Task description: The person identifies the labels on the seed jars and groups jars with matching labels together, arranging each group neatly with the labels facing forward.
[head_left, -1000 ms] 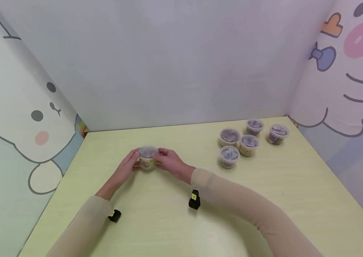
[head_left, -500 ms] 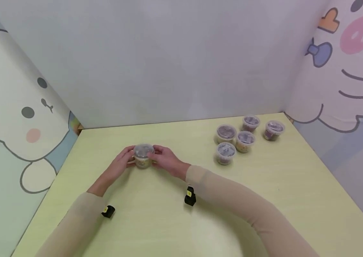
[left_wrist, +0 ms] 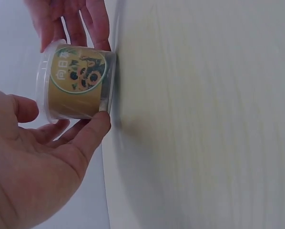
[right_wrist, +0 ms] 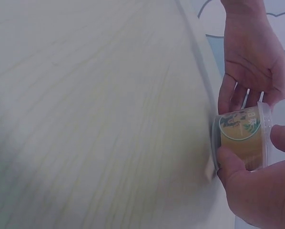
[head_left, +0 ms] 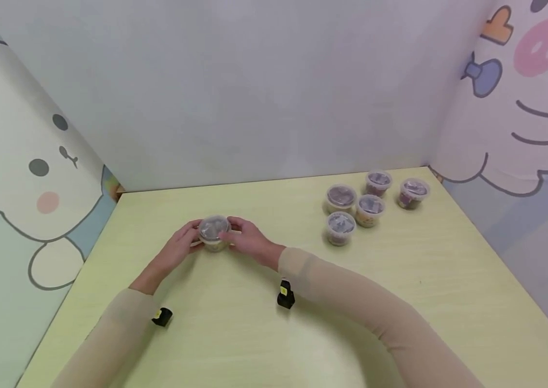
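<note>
A small round clear plastic tub (head_left: 214, 246) with a lid stands on the left half of the table, between both hands. Its tan label (left_wrist: 78, 102) carries a sunflower picture and printed characters. From the left side my left hand (head_left: 177, 250) grips it, fingers around the wall down by the base and thumb up beside the lid rim. My right hand (head_left: 252, 240) holds the opposite side, its thumb lying over the lid's edge in the head view. In the right wrist view the tub's base (right_wrist: 216, 138) is right at the tabletop.
Several similar lidded tubs with dark tops (head_left: 370, 207) stand grouped at the back right of the pale wooden table (head_left: 235, 334). A plain wall (head_left: 254, 97) rises behind the back edge, and cartoon-printed panels (head_left: 7, 226) flank both sides. Black wrist cameras (head_left: 286, 294) hang under the sleeves.
The head view has shifted slightly, moving the scene a little left and up. Less of the held tub's label shows in it now and its lid faces the camera more. Both hands keep their grip.
</note>
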The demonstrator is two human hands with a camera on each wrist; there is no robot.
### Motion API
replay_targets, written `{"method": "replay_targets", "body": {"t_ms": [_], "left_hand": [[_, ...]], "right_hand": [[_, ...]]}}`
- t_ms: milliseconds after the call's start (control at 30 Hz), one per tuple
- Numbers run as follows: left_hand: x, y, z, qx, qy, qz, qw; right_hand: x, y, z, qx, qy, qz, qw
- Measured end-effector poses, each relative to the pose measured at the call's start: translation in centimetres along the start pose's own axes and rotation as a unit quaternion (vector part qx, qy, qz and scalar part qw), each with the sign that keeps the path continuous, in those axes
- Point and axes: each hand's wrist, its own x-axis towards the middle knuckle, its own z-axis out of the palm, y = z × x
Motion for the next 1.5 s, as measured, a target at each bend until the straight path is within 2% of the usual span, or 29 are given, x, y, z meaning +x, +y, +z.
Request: {"method": "replay_targets", "body": {"t_ms": [233,400,767,900,1133,1433,1500], "left_hand": [[-0.2,0.0,0.3,-0.003,0.000,-0.012,0.9999],[-0.5,-0.1,0.3,-0.019,-0.011,-0.013,0.9997],[-1.3,-0.1,-0.8,-0.014,-0.007,-0.005,0.9999],[-1.2,-0.4,-0.8,-0.012,-0.008,-0.008,0.9999],[-0.8,0.5,-0.7,0.009,-0.008,-0.012,0.9999],[-0.4,-0.1,0.2,0.011,0.000,-0.017,0.9998],[-0.3,-0.2,0.4,0.027,0.005,-0.016,0.9995]], "right_hand": [[-0.3,-0.1,-0.1,-0.033,0.007,-0.003,0.9994],[-0.5,-0.1,-0.1,-0.053,0.005,-0.010,0.9985],[0.0,-0.2,0.8,-0.059,-0.011,-0.029,0.9978],[-0.1,-0.1,0.7,-0.051,-0.013,-0.028,0.9982],[0.0,-0.4,0.4,-0.061,-0.021,-0.042,0.9970],[0.0,0.0,-0.1,-0.072,-0.018,-0.044,0.9963],[-0.1,0.2,-0.2,-0.073,-0.010,-0.044,0.9963]]}}
